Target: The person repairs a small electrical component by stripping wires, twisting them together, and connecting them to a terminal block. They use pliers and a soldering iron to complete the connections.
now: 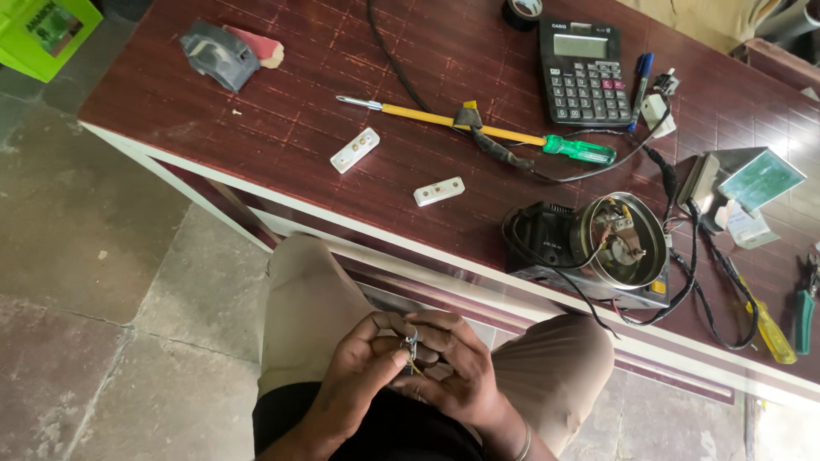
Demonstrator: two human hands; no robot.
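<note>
Small metal part with thin yellow wire (411, 346) sat pinched between both hands over the lap, low in the view, at about 6 o'clock from the table edge. Left hand (359, 363) was curled narrow, thumb and fingertips closed on the part. Right hand (453, 363) was cupped against it from 3 o'clock, fingers bent around the same piece; a thin bangle showed at that wrist. What kind of part it was could not be told, as it was too small.

At 1 o'clock from the hands, a black box with a round metal housing and tangled black leads (589, 248) rested near the edge of the dark red wooden table (282, 111). Two small white rectangular blocks (438, 191) lay at 12 o'clock, well apart from each other. Beyond them lay a long yellow-shafted screwdriver with a green handle (478, 131), and at 1 o'clock further out a black desk calculator (582, 70).
</note>
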